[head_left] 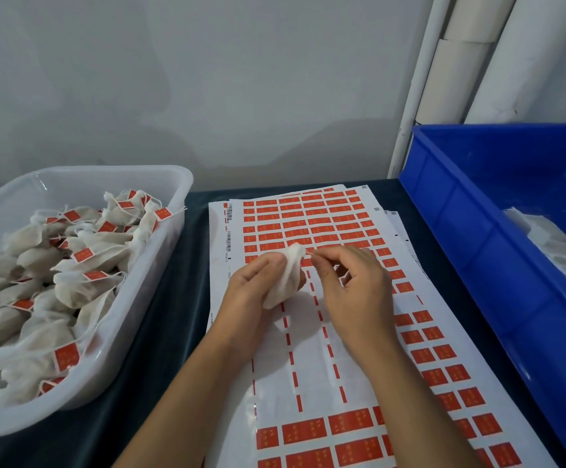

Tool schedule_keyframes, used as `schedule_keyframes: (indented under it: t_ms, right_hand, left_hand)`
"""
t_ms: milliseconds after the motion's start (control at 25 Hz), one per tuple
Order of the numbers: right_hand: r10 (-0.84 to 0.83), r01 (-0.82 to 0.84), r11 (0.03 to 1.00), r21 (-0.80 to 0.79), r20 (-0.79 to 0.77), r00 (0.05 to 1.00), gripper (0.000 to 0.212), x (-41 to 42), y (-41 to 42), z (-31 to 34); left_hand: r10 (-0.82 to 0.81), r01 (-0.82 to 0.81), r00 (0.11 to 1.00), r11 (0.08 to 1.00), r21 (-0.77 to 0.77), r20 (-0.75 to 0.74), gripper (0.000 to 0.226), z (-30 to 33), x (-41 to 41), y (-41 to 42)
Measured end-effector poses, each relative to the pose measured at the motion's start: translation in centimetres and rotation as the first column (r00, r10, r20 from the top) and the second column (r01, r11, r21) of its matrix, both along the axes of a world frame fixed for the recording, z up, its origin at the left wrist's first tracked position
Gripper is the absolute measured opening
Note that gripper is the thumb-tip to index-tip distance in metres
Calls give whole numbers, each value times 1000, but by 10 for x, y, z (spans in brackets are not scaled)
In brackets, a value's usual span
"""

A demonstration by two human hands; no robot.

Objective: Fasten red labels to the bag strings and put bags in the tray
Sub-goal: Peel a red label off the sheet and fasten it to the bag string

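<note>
My left hand (252,288) grips a small white cloth bag (286,276) above the label sheet. My right hand (352,282) pinches the bag's string (309,253) at the bag's top, fingers curled. Below both hands lies the sheet of red labels (308,224), with a peeled bare patch in its middle. The translucent white tray (160,265) at the left holds several bags with red labels (82,255) on their strings.
A blue bin (470,238) at the right holds unlabelled white bags (551,244). More label sheets lie stacked under the top one on the dark table cloth (173,332). White pipes (443,79) stand against the wall at the back right.
</note>
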State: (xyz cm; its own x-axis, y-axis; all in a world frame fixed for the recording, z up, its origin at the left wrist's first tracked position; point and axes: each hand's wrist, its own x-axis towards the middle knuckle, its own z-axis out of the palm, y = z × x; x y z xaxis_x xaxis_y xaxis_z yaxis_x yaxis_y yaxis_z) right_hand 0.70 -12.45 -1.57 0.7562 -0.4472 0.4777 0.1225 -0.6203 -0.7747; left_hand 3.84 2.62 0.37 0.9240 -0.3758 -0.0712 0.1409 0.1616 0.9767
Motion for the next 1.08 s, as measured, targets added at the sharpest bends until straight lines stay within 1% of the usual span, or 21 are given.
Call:
schedule_keyframes:
  t_ms: [80, 160, 240, 320, 400, 480, 560, 600, 640, 720, 800, 960, 1080]
  right_hand:
    - [41, -40, 997, -67, 10, 999, 30, -2, 3, -1]
    - [83, -80, 988, -129, 23, 996, 26, -3, 4, -2]
    - [117, -110, 981, -160, 34, 993, 22, -4, 4, -1]
    - [136, -125, 979, -160, 59, 989, 17, -5, 5, 0]
    - [136, -126, 984, -126, 72, 988, 14, -7, 6, 4]
    - [131, -124, 988, -94, 65, 989, 12, -8, 6, 8]
    - [145, -142, 988, -65, 39, 989, 9, -7, 5, 9]
    - [165, -165, 986, -19, 18, 986, 7, -6, 4, 9]
    - [194, -193, 979, 59, -9, 981, 6, -6, 3, 10]
    - [264, -246, 941, 233, -49, 963, 5, -6, 0, 9]
    - [290, -260, 911, 320, -50, 956, 5, -7, -1, 8]
    - [309, -271, 890, 367, -47, 950, 7, -8, -4, 10]
    - [302, -265, 897, 354, -54, 952, 7, -7, -5, 9]
  left_hand:
    - [18, -19, 1000, 998, -60, -7, 24, 1, 1, -1]
    - [59, -59, 998, 996, -74, -5, 28, 2, 1, -4]
    - [93, -92, 995, 995, -28, 22, 32, 1, 0, -6]
    - [105, -109, 991, 993, 48, 79, 32, 1, -2, -9]
    - [81, -106, 982, 984, 141, 172, 25, -1, -3, -11]
    - [8, -67, 966, 973, 221, 257, 26, -2, -3, -11]
    - [-56, -19, 960, 965, 262, 273, 23, -4, -3, -10]
    - [-69, -13, 957, 959, 282, 280, 27, -6, -2, -10]
    - [-69, -18, 958, 955, 296, 280, 29, -7, -2, -10]
    - [-64, -39, 951, 946, 322, 303, 24, -11, 0, -9]
    - [-52, -80, 938, 930, 358, 344, 17, -12, 0, -10]
    - [-44, -153, 903, 896, 417, 426, 10, -16, -1, -12]
    - [-46, -184, 883, 882, 433, 468, 10, -17, -2, -13]
